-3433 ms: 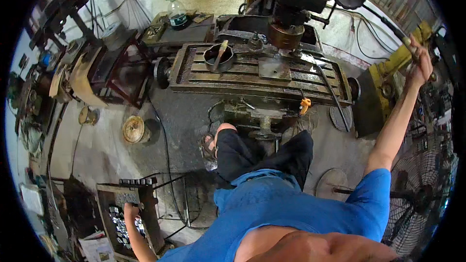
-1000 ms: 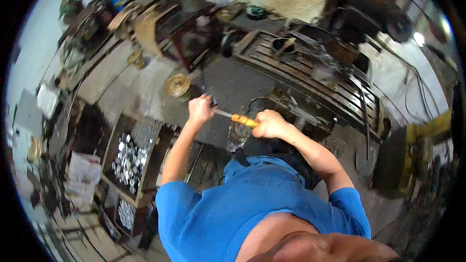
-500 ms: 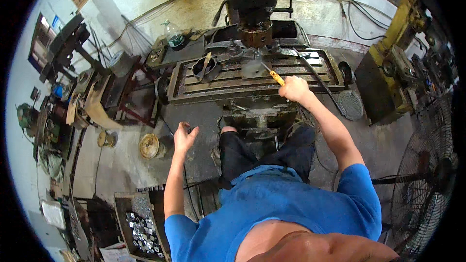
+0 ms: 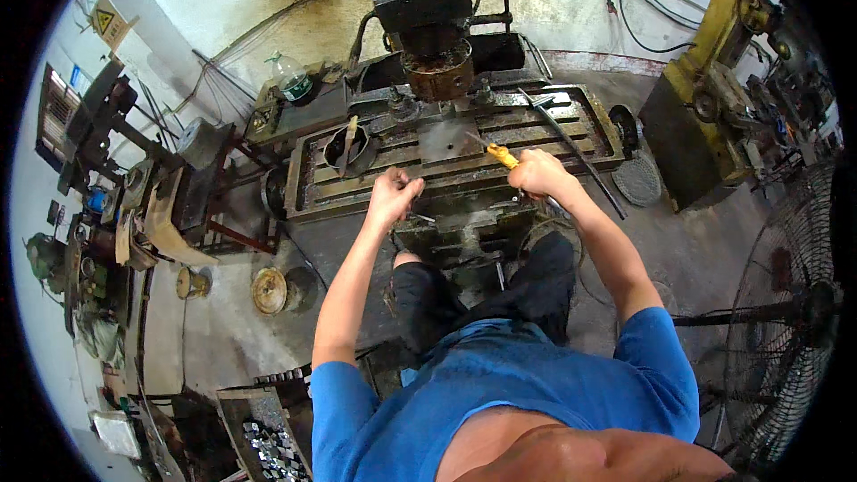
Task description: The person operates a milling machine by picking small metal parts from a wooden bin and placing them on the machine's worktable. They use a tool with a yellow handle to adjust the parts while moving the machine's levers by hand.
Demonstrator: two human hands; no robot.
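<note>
Right hand (image 4: 538, 171) clamped round one yellow blow gun (image 4: 502, 155), nozzle just beside one metal plate (image 4: 449, 140) on slotted worktop (image 4: 330, 201). Left hand (image 4: 395, 198): fingers curled, grip unclear. Farther out: one pot (image 4: 362, 162), one brush (image 4: 349, 136) inside; one long bar (image 4: 572, 152).

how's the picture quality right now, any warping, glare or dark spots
Head view: corners black, the fan warped near the right rim; head view: the back wall bright, the machine head dark, glints on the metal pieces; head view: the right hand and yellow-handled tool fairly clear, but anything in the left hand too small to tell.
</note>
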